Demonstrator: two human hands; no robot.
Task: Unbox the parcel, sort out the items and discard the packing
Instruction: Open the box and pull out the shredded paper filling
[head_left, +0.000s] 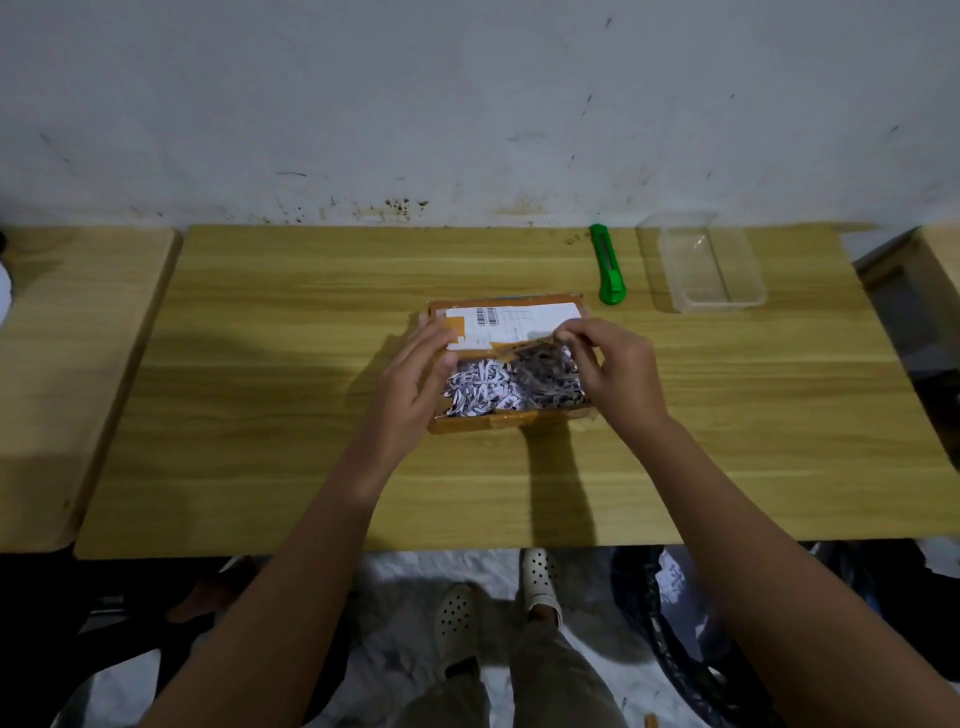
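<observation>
**Parcel partly open: far flap being lifted, filler exposed**

The wooden table is carrying everything, and the person is standing at its near edge.

The parcel, a shallow brown cardboard box, is lying flat at the table's centre, within reach of both hands. Its labelled flap is covering the far half; the near half is showing shredded paper, which is hiding any items underneath.

A clear plastic container is sitting at the far right, well apart from the box, probably waiting to receive sorted items. A green utility knife is lying just beside it, parked out of the working area.

The left hand is resting on the box's left edge with fingers fairly straight, gripping nothing, apparently steadying the box against the pull. The right hand is pinching the flap's free edge between its fingertips, where a strip of tape seems to be clinging.

Judgement: unboxing is in progress; sorting and discarding are not yet begun.
</observation>
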